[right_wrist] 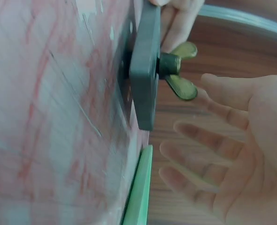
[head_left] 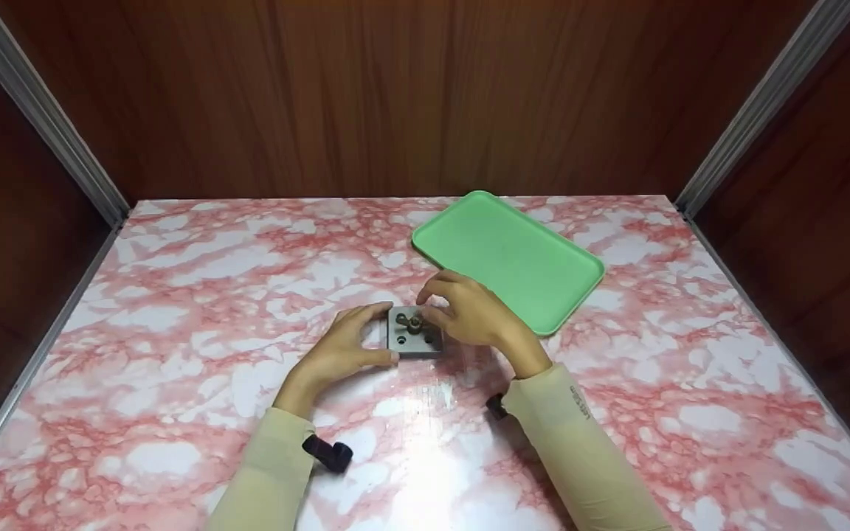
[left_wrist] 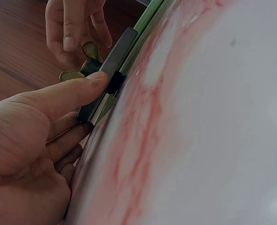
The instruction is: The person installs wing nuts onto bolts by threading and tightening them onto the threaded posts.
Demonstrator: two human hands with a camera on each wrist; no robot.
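A square grey metal plate with holes lies at the middle of the table, and a brass-coloured wing nut sits on its upper face. My left hand holds the plate by opposite edges, thumb at the near edge and fingers at the far one. In the left wrist view a dark stub shows under the plate, which stands a little off the table. My right hand is beside the wing nut with loosely bent, spread fingers. Whether a fingertip touches a wing I cannot tell.
A green tray lies at an angle behind my right hand. The table has a red and white marbled top. Brown wood-grain panels stand at its back and sides, with metal rails at the corners.
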